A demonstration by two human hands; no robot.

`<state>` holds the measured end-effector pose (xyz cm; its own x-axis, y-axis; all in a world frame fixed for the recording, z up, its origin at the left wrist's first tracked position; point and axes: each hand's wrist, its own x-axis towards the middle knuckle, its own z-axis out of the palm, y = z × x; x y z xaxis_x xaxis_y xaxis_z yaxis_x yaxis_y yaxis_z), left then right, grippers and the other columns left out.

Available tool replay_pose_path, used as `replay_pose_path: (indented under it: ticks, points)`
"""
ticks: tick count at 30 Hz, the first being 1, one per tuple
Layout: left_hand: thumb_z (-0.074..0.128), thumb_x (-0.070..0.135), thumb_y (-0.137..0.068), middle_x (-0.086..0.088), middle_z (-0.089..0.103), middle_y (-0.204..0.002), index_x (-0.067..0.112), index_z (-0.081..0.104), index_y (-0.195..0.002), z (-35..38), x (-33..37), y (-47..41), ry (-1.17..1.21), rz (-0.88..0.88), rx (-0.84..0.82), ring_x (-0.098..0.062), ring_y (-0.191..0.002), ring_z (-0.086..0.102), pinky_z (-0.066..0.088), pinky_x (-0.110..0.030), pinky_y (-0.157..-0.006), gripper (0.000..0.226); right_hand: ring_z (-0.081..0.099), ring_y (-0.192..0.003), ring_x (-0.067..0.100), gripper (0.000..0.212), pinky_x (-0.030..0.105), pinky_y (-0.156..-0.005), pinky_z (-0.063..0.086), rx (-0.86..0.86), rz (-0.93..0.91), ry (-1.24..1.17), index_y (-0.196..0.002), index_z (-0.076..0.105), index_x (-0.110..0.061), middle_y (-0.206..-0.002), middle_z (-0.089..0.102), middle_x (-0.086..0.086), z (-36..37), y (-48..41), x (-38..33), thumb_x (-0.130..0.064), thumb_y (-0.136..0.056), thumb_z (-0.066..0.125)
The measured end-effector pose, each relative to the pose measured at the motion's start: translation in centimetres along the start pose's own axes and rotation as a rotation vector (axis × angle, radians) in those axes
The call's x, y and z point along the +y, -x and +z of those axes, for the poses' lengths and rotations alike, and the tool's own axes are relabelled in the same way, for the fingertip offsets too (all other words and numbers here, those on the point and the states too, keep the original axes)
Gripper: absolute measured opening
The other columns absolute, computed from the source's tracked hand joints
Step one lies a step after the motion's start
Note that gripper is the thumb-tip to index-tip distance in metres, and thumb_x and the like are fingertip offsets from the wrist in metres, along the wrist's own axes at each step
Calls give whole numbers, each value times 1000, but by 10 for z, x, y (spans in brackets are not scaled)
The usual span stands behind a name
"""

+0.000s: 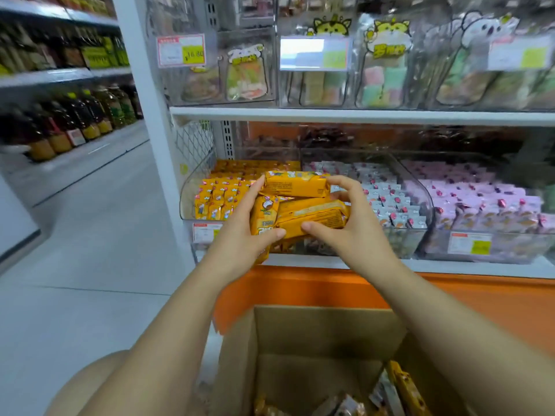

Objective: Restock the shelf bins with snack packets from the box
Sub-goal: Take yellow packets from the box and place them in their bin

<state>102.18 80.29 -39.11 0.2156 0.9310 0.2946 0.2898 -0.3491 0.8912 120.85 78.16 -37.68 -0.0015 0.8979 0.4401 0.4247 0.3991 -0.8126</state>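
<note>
View from the head camera, hands at the lower shelf. I hold a bundle of yellow snack packets (309,214) between both hands, just above the near rim of the left clear bin (187,202), which already holds rows of the same yellow packets. My left hand (240,228) curls round the left end of the bundle, fingers up its far side and thumb on the near face. My right hand (351,231) grips the right end, fingers hooked over the top packet and thumb pressed against a lower one. The cardboard box (315,331) stands open near me, below the shelf, with a few packets (404,385) left at its bottom. To the right, the middle bin (387,199) holds white packets and the far-right bin (480,202) pink ones.

Handling, as I judge it: the packets look light, with glossy film wrappers that slide on each other, so a loose stack can fan out. The contents may be brittle. I would press inward at the two ends and squeeze the flat faces only gently.
</note>
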Motion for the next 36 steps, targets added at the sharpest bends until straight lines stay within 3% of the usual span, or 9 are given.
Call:
replay_pose_path:
  ticks: [4,9,12,15,18,21,27,31,36]
  points:
    - [69,5,-84,10,46,-140,50,22,-138,-34,-12,-36,-8,25,85,-6,-121,53,47,-32,-100,84,46,-108,-2,65,24,-89,44,10,-76,-40,-119,37,-39,-112,42,-23,35,-49,2,-17,-75,79]
    - [67,0,-84,33,42,-122,35,24,-146,-58,-34,-90,-22,25,128,22,-105,49,41,-4,-86,83,49,-109,3,67,21,-92,43,64,-93,-93,-119,39,-38,-112,45,-19,72,-108,23,-13,-73,80]
    - [69,3,-83,30,43,-120,31,24,-148,-67,-46,-118,-76,8,157,27,-97,45,35,5,-78,84,49,-109,6,66,17,-93,41,76,-91,-63,-120,39,-35,-113,49,-11,86,-137,36,-14,-73,80]
    - [69,7,-85,18,46,-125,33,22,-148,-69,-58,-135,-67,-34,190,7,-104,52,39,-4,-82,83,50,-113,13,66,28,-96,42,55,-56,8,-122,39,-34,-120,50,-1,96,-159,46,-20,-73,80]
    - [66,11,-87,10,50,-134,35,18,-149,-65,-73,-142,-32,-94,180,-8,-114,55,47,-29,-94,82,52,-112,16,68,36,-98,44,33,-10,63,-125,38,-35,-119,52,0,100,-169,54,-24,-72,80]
    - [61,15,-92,10,44,-140,35,17,-149,-62,-79,-141,-37,-122,167,-5,-118,49,42,-26,-97,75,53,-113,18,69,42,-97,45,35,35,85,-123,36,-38,-120,55,0,100,-169,59,-26,-72,81]
    - [55,24,-95,5,48,-141,48,33,-137,-69,-85,-126,12,-197,211,-21,-118,57,49,-49,-97,54,50,-114,11,63,24,-93,41,120,35,89,-128,43,-27,-121,53,-4,94,-162,48,-25,-76,78]
    - [54,16,-96,4,59,-128,41,43,-130,-79,-85,-107,196,-267,222,-11,-103,65,57,-27,-72,44,48,-104,4,44,12,-78,36,112,22,60,-107,47,-32,-105,52,-18,86,-158,37,-33,-75,77]
    - [57,14,-93,2,60,-125,41,53,-114,-83,-78,-91,183,-213,254,-9,-100,64,55,-20,-71,34,55,-95,11,26,27,-80,43,0,5,91,-86,53,-34,-89,56,-17,93,-155,29,-39,-75,77]
